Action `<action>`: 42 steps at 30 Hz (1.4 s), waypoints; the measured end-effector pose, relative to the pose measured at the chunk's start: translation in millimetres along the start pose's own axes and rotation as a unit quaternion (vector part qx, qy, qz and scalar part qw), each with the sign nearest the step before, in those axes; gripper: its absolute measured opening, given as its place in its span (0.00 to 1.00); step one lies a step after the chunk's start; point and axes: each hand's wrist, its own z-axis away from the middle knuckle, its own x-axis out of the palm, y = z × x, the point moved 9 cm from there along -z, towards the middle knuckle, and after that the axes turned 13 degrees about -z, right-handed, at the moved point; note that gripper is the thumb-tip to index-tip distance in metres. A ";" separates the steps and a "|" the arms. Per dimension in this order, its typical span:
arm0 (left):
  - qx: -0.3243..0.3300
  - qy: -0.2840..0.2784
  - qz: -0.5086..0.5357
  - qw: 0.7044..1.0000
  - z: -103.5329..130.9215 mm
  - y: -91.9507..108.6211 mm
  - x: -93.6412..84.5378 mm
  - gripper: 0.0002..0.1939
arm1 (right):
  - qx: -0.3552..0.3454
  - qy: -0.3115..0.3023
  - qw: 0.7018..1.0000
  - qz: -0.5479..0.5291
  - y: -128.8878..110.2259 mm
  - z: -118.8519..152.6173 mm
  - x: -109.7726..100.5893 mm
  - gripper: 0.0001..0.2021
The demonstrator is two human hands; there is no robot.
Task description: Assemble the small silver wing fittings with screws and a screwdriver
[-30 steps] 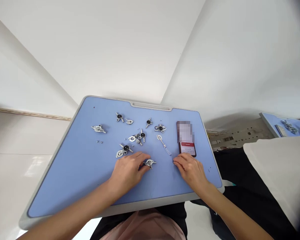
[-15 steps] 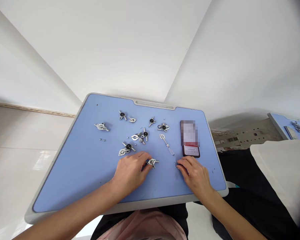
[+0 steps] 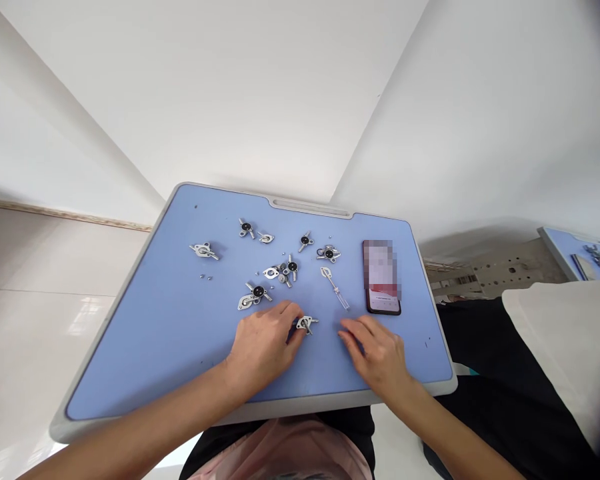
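My left hand [image 3: 270, 337] is closed on a small metal valve [image 3: 305, 324] with an oval flange plate and a lever, holding its left side between thumb and fingers just above the table. To the right, my right hand [image 3: 377, 350] has thumb and index finger bent toward each other in a pinch. Anything between those fingertips is too small to make out. A screwdriver with a clear handle [image 3: 341, 299] lies beyond the right fingertips, its far end by a loose flange plate [image 3: 327, 273]. Another valve with a black round face [image 3: 259, 291] lies beside a flange plate [image 3: 247, 303], beyond my left hand.
Several valve bodies and plates are spread over the blue table [image 3: 155, 347], including a valve [image 3: 204, 251] at the left. Tiny screws [image 3: 206, 277] lie near it. A phone [image 3: 384, 303] rests at the right. Another person's leg [image 3: 485, 347] is beside the table.
My right hand has moved left, toward the valve in my left hand. The tiny screw by its fingertips no longer shows. My left hand keeps its grip on the valve.
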 end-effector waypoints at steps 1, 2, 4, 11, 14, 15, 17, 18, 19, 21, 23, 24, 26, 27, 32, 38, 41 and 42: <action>0.001 0.004 -0.001 1.000 -0.5 0.1 0.1 0.08 | -0.010 -0.008 1.000 -0.017 -6.0 -2.5 4.8 0.11; 0.003 0.008 -0.003 1.000 -1.0 0.2 0.2 0.08 | -0.013 -0.017 0.999 -0.031 -10.7 -5.5 10.2 0.11; 0.004 0.012 -0.006 1.000 -1.8 0.2 0.4 0.08 | -0.005 -0.027 0.999 -0.044 -16.4 -12.3 19.9 0.12; 0.014 0.024 -0.003 1.000 -0.8 0.1 -3.6 0.09 | 0.033 -0.038 0.996 -0.069 -18.3 -22.2 34.3 0.13; 0.029 0.030 0.001 0.999 -1.2 1.4 -5.6 0.08 | 0.029 -0.034 0.996 -0.071 -19.6 -20.6 33.5 0.13; 0.036 0.032 0.003 0.999 -1.6 2.1 -6.1 0.08 | 0.026 -0.036 0.997 -0.071 -20.3 -20.2 33.7 0.13; 0.052 0.033 0.006 0.998 -2.8 3.5 -6.6 0.08 | 0.020 -0.037 0.997 -0.069 -21.8 -20.1 33.8 0.13; 0.058 0.031 0.007 0.998 -3.4 4.0 -6.7 0.08 | 0.017 -0.035 0.997 -0.068 -22.4 -20.3 33.4 0.13; 0.062 0.030 0.008 0.998 -4.1 4.1 -6.9 0.08 | 0.015 -0.034 0.997 -0.067 -22.9 -20.6 33.0 0.13; 0.067 0.025 0.006 0.997 -5.1 4.2 -7.4 0.08 | 0.012 -0.033 0.997 -0.065 -23.3 -21.1 32.8 0.13; 0.067 0.022 0.003 0.998 -5.6 4.0 -8.4 0.08 | 0.011 -0.034 0.997 -0.063 -23.2 -21.2 33.1 0.13; 0.067 0.021 0.002 0.998 -5.8 4.1 -8.8 0.08 | 0.010 -0.035 0.997 -0.062 -23.0 -21.2 33.4 0.13; 0.068 0.019 -0.001 0.998 -5.9 4.7 -9.2 0.07 | 0.010 -0.033 0.997 -0.063 -22.5 -21.2 33.4 0.13; 0.067 0.018 -0.003 0.998 -5.9 4.9 -9.0 0.07 | 0.009 -0.032 0.997 -0.064 -22.4 -21.2 33.5 0.13; 0.061 0.016 -0.014 0.998 -5.2 5.7 -6.8 0.07 | 0.008 -0.032 0.997 -0.071 -22.9 -21.5 34.4 0.12; 0.063 0.012 -0.025 0.998 -4.3 6.7 -6.0 0.09 | 0.014 -0.019 0.997 -0.074 -23.4 -21.6 32.0 0.12; 0.064 0.007 -0.026 0.998 -4.2 6.9 -6.1 0.09 | 0.013 -0.019 0.997 -0.071 -23.6 -22.2 33.2 0.12; 0.064 0.004 -0.025 0.998 -4.3 6.8 -6.0 0.09 | 0.012 -0.017 0.997 -0.071 -23.8 -22.4 33.3 0.12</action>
